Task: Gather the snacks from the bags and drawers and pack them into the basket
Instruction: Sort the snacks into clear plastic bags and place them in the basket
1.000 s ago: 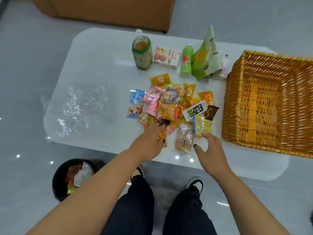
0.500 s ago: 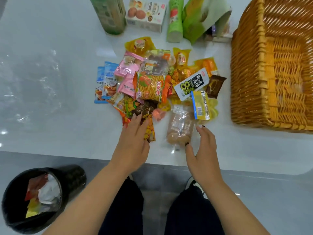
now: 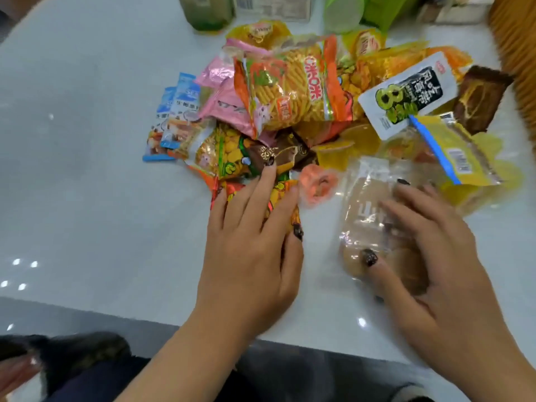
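Many snack packets lie heaped on the white table (image 3: pixel 87 198), none in the basket (image 3: pixel 519 53), of which only a blurred wicker edge shows at the upper right, just beside the heap. Chips bag (image 3: pixel 290 82), orange and yellow, sits on top at the middle. Pink packets (image 3: pixel 223 103) touch its left side; blue packets (image 3: pixel 174 117) lie at the heap's left edge. White packet (image 3: pixel 406 94) with dark print lies right of the chips bag, a brown packet (image 3: pixel 478 100) beyond it, close to the basket. Yellow packet (image 3: pixel 461 158) with a blue strip lies below those. Near edge of heap: a clear bread packet (image 3: pixel 368 221) and a small pink sweet (image 3: pixel 317 184) between the two hands. Left hand (image 3: pixel 252 250) flat, fingers spread and extended, resting on an orange packet (image 3: pixel 281 204); middle fingertip touches a dark brown packet (image 3: pixel 278 155). Nothing is gripped. Right hand (image 3: pixel 435 262) lies over the bread packet, fingers loosely curved, thumb touching its lower end; not closed around it. Along the far edge, cut off by the frame: a bottle (image 3: pixel 208 13), a box (image 3: pixel 275 7), a green tube (image 3: pixel 343 13). Dark trousers (image 3: pixel 203 381) below the table edge.
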{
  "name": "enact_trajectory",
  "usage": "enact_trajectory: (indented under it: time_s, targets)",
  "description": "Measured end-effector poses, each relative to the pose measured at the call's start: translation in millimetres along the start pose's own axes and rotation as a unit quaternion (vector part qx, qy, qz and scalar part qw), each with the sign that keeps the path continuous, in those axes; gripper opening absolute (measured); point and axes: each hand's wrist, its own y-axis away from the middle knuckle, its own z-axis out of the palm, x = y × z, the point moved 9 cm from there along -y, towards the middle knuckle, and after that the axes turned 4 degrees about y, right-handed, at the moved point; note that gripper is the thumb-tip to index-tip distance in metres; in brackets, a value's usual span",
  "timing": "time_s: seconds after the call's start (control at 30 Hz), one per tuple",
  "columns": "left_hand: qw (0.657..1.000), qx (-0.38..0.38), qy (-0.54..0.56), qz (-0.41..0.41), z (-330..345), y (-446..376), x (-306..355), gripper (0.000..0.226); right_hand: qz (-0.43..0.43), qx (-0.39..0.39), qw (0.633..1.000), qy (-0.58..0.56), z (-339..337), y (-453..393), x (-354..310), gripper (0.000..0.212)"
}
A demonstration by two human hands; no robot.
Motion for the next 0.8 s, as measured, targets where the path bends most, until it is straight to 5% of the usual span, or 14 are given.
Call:
enact_trajectory:
  time_s: [0.3, 0.8]
  targets:
    - [0.999, 0.011, 0.005, -0.032, 3.4, 8.6, -2.2, 0.062, 0.008, -0.009, 0.997, 0.079, 12.1, 3.3, -10.3, 0.058]
    - [0.999, -0.046, -0.012, -0.003, 0.1, 19.9, 6.3, 0.057, 0.118, -0.153, 0.967, 0.165, 21.8, 14.9, -35.6, 0.073]
